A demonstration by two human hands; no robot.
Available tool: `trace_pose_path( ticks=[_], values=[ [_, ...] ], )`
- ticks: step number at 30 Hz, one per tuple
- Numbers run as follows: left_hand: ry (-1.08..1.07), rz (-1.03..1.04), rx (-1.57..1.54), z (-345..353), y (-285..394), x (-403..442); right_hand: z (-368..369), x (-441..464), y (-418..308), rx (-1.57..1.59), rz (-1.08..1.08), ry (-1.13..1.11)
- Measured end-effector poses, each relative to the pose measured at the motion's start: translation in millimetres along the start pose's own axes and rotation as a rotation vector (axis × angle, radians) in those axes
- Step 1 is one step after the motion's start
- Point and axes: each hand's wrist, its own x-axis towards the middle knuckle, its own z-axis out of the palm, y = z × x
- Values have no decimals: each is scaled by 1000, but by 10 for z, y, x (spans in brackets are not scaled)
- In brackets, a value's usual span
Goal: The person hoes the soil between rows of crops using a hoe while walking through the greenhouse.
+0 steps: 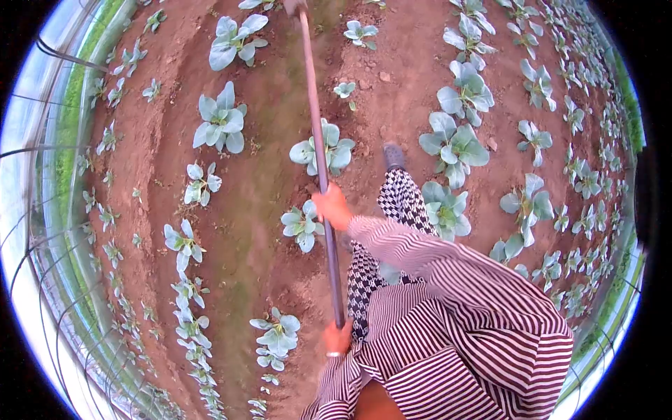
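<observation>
The right hand (333, 207) is clenched around the long handle of a tool (322, 164), partway along it. The left hand (337, 338), a pale band at its wrist, is closed around the same handle close to its near end, so both hands grasp one thing and neither is free. The tool reaches from the person's front out over the soil (395, 91), its head cut off at the top edge and too blurred to make out.

The handle is slim, round and smooth, reddish toward the far end and darker near the hands. The soil is reddish brown and crumbly, with a greenish strip left of the handle. Broad, blue-green leafy plants stand in rows, too many to count toward the edges; the handle crosses in front of one plant (338, 155), and a second plant (299, 227) lies just left of it.

The person wears one striped jacket (490, 308) and black-and-white patterned trousers (406, 199). One grey shoe (394, 157) shows clearly.
</observation>
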Motion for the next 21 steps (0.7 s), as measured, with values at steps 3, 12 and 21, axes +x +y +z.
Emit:
trace_pose_path(
  ticks=[3, 12, 21],
  values=[
    [31, 74, -217, 307, 970, 482, -542, 519, -1437, -128, 109, -106],
    [-226, -139, -61, 565, 2022, 579, -1421, 1662, -421, -579, 147, -99],
    [-267, -221, 163, 210, 2085, -113, -1428, 853, -690, -114, 367, 22]
  ],
)
